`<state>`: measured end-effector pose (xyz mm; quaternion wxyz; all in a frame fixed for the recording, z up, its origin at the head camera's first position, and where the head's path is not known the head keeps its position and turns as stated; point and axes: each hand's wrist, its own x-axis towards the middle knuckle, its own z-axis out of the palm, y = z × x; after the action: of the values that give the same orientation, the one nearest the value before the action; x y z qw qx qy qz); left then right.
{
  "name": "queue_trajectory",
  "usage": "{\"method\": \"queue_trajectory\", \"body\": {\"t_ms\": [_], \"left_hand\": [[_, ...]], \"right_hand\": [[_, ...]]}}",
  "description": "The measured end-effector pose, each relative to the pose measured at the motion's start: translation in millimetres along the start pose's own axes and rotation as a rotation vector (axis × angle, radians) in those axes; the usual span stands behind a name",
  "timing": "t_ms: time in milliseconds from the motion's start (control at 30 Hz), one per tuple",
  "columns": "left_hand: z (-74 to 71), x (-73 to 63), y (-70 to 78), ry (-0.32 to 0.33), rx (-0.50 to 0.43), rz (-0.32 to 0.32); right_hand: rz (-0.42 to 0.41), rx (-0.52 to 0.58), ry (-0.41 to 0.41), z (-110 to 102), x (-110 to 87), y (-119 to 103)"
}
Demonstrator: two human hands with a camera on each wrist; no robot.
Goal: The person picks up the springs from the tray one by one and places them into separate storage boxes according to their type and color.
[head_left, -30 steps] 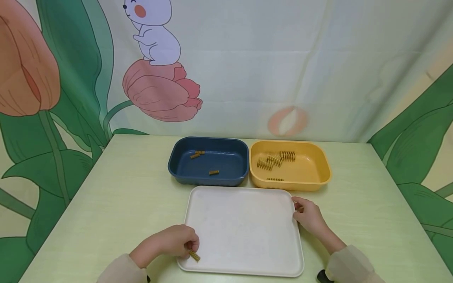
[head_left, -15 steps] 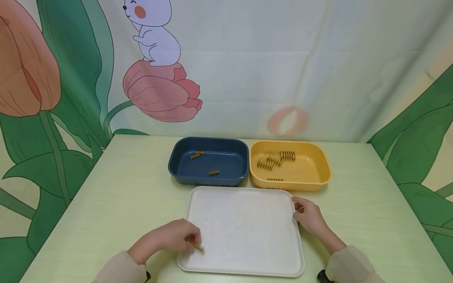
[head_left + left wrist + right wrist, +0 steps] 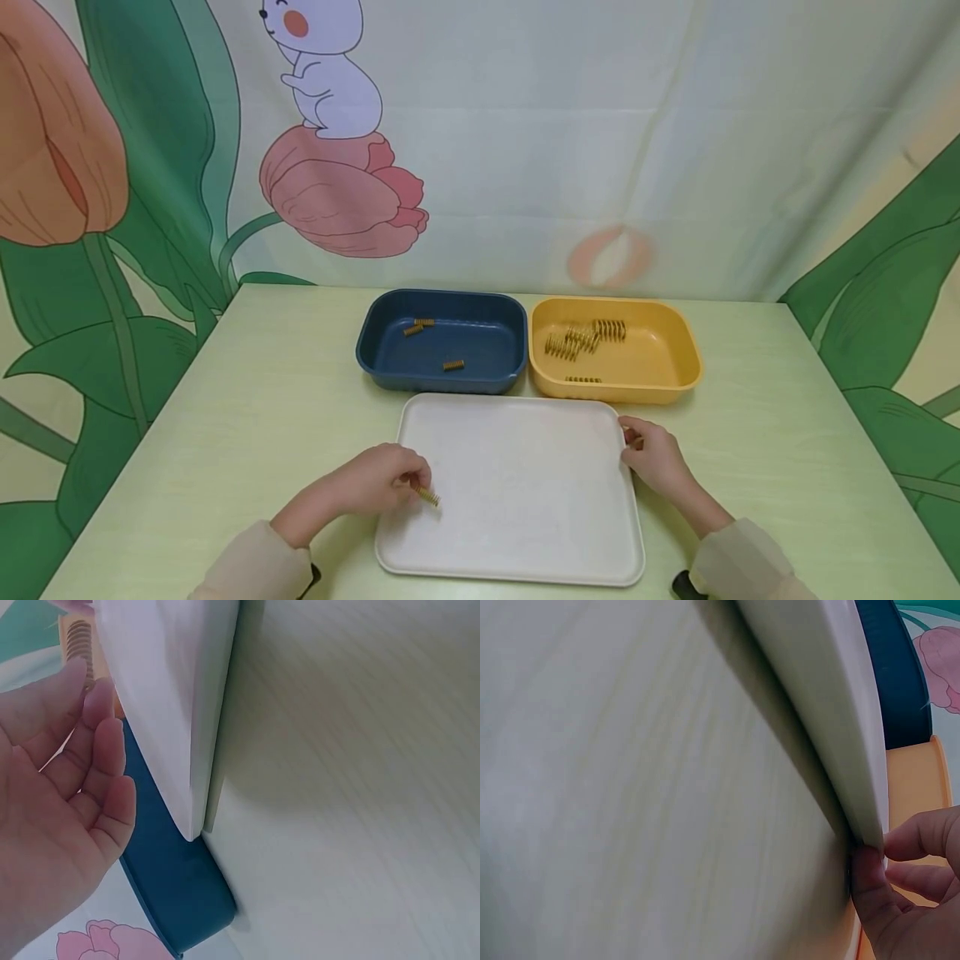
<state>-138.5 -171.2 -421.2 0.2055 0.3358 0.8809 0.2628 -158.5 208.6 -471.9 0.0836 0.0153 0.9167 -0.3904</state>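
Observation:
Over the left part of a white tray [image 3: 525,492], my left hand [image 3: 382,479] pinches a small brass coil spring [image 3: 427,496] between thumb and fingertips. The spring [image 3: 79,643] sticks out past the fingertips in the left wrist view. At the tray's far right corner, my right hand [image 3: 654,457] grips the rim; in the right wrist view its thumb and fingers [image 3: 915,838] close on the tray's edge from both sides.
Behind the tray stand a dark blue bin [image 3: 480,379] with several small springs and a yellow bin [image 3: 667,367] with several larger springs, side by side. A printed curtain [image 3: 525,167] hangs behind the pale table [image 3: 262,400].
My left hand has moved forward and slightly right over the tray, carrying the spring away from the near left corner. The right hand stays on the tray's rim.

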Motion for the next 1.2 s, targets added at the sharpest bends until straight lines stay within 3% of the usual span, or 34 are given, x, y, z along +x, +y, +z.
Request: {"method": "queue_trajectory", "body": {"t_ms": [233,433,667,800,1200], "left_hand": [[-2.4,3.5,-2.5,0.048,0.027,0.008],[-1.5,7.8,-5.4,0.129,0.045,0.033],[-1.9,12.1,-4.4,0.234,0.062,-0.021],[-3.0,13.6,-4.4,0.281,0.068,-0.022],[-6.4,23.2,-7.2,0.323,-0.018,-0.085]], "right_hand": [[0.005,0.000,-0.001,0.4,1.0,0.8],[0.012,0.008,-0.011,0.4,1.8,0.9],[0.022,0.008,-0.016,1.0,2.5,1.3],[0.019,0.009,-0.011,1.2,2.1,1.5],[-0.001,0.011,-0.002,1.3,1.1,2.7]]}}
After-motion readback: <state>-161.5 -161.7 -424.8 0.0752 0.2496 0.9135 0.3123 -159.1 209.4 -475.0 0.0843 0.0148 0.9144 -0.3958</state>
